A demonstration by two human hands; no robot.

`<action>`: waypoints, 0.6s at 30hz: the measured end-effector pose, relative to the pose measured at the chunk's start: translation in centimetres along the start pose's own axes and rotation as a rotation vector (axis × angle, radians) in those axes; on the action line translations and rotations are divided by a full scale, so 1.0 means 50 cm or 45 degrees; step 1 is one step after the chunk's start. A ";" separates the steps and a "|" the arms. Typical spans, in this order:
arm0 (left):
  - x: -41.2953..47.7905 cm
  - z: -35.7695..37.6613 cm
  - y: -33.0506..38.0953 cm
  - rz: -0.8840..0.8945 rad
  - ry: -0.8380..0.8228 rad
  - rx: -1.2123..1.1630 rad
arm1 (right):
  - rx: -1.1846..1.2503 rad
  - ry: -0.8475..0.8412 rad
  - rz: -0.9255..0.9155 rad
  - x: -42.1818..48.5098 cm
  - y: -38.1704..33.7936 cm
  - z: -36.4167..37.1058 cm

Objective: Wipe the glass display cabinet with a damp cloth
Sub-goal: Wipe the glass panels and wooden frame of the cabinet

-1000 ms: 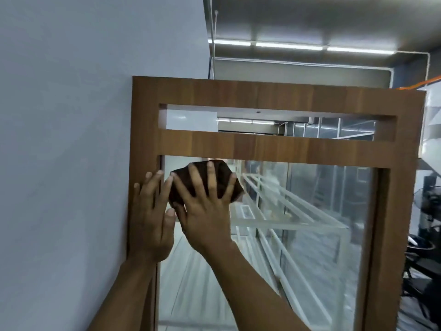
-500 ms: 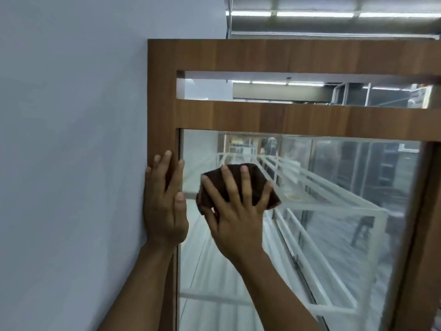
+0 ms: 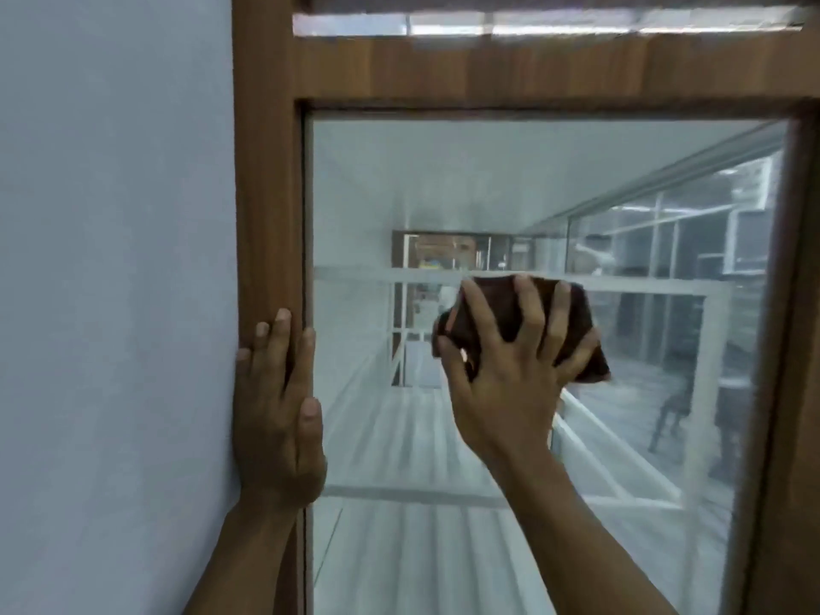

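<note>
The display cabinet has a brown wooden frame (image 3: 266, 193) around a tall glass pane (image 3: 443, 193). White shelf frames show through the glass. My right hand (image 3: 506, 383) presses a dark brown cloth (image 3: 577, 312) flat against the pane near its middle, fingers spread over it. My left hand (image 3: 277, 410) lies flat on the frame's left upright, fingers together, thumb at the glass edge, holding nothing.
A plain pale wall (image 3: 111, 259) runs along the cabinet's left side, touching the frame. The frame's top rail (image 3: 532, 68) crosses above the pane, and its right upright (image 3: 794, 348) closes the pane on the right.
My right hand has slid the cloth from the pane's top left corner down and to the right. My left hand has moved down the left upright. The view has dropped lower.
</note>
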State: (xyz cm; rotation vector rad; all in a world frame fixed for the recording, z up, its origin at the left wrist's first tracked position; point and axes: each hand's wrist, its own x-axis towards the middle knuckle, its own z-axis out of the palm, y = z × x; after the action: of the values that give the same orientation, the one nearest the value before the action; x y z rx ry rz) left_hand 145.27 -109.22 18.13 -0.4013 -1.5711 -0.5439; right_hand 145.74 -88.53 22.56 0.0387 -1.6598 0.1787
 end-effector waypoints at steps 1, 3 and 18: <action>-0.023 0.000 -0.003 0.004 -0.008 -0.005 | 0.041 0.025 0.109 0.025 -0.020 0.005; -0.067 0.004 -0.013 0.024 0.008 -0.038 | 0.073 0.033 -0.024 0.002 -0.099 0.027; -0.514 0.023 -0.039 -0.002 -0.018 -0.013 | 0.021 -0.196 -0.529 -0.607 -0.067 0.077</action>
State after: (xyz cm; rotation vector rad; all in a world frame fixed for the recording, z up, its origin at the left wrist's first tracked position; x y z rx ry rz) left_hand 145.20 -108.38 -7.66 -0.4125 -1.5829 -0.5515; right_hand 145.34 -94.83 -7.55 0.4151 -1.7643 -0.1293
